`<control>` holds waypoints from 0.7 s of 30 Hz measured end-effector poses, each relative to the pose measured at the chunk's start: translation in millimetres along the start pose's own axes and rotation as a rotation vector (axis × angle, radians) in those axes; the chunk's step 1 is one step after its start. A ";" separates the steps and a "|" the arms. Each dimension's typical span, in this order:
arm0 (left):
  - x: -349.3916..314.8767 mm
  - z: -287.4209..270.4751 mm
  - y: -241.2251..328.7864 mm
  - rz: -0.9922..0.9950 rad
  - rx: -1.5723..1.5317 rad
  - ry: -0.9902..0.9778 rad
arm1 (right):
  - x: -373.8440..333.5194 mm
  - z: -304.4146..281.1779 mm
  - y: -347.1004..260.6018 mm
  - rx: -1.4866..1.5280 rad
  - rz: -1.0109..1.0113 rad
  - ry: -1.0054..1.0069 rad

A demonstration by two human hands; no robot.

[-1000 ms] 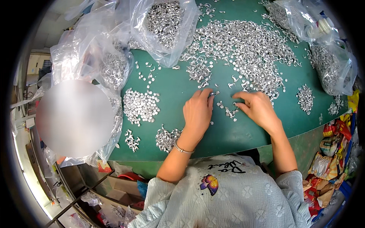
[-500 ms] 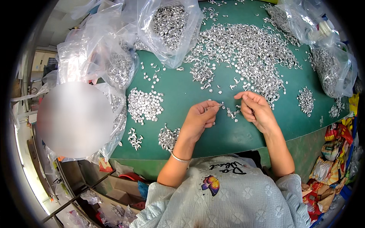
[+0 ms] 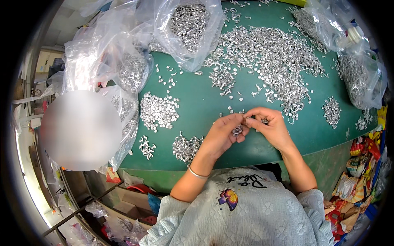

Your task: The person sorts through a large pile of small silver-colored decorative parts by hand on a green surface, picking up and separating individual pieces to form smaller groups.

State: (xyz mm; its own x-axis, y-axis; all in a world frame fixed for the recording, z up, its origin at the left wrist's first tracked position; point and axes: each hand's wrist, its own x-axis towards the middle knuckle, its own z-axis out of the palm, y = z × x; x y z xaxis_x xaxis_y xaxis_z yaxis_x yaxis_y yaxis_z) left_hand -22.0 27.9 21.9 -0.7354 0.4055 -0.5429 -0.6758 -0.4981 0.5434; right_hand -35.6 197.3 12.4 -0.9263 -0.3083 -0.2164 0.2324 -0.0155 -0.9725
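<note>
My left hand (image 3: 221,134), with a bangle on its wrist, is closed around small silver metal pieces (image 3: 237,130), some ring-shaped, that show under its curled fingers. Its thumb and forefinger meet the fingertips of my right hand (image 3: 274,130), and the tiny part pinched between them is too small to make out. Another silver metal piece (image 3: 264,121) shows within the curled fingers of my right hand. Both hands hover over the near part of the green table (image 3: 188,98). Just beyond the fingertips lie a few loose small silver pieces (image 3: 230,110), partly hidden by the hands.
A wide heap of silver curved pieces (image 3: 275,53) spreads beyond my hands. Flower-like silver bits (image 3: 158,111) are piled at left, with curved pieces (image 3: 186,147) nearer me. Clear plastic bags of parts (image 3: 189,30) stand behind; another bag (image 3: 356,78) stands at right.
My hands, apart before, have come together at the fingertips. The right hand moved left and the left hand slightly right. Metal pieces now show in the left hand's fingers.
</note>
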 end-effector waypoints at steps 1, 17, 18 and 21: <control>0.6 0.9 0.2 -0.008 -0.042 -0.004 | -1.0 0.8 -1.0 -0.070 -0.021 -0.014; -2.3 -21.3 19.3 0.123 -0.611 -0.144 | 94.3 2.5 -1.0 -0.793 -0.360 0.172; -3.4 -21.0 18.8 0.123 -0.640 -0.179 | 98.6 6.7 -0.1 -1.002 -0.350 0.130; -9.3 -12.1 23.3 0.114 -0.615 -0.112 | 95.1 20.7 0.0 -1.281 -0.366 0.031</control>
State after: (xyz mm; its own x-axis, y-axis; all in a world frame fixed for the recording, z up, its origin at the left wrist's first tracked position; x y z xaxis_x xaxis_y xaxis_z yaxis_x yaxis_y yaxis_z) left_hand -30.2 3.3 31.8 -0.8241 0.3852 -0.4153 -0.4653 -0.8785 0.1086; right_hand -117.6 148.3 -6.4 -0.8854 -0.4564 0.0880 -0.4550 0.8123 -0.3649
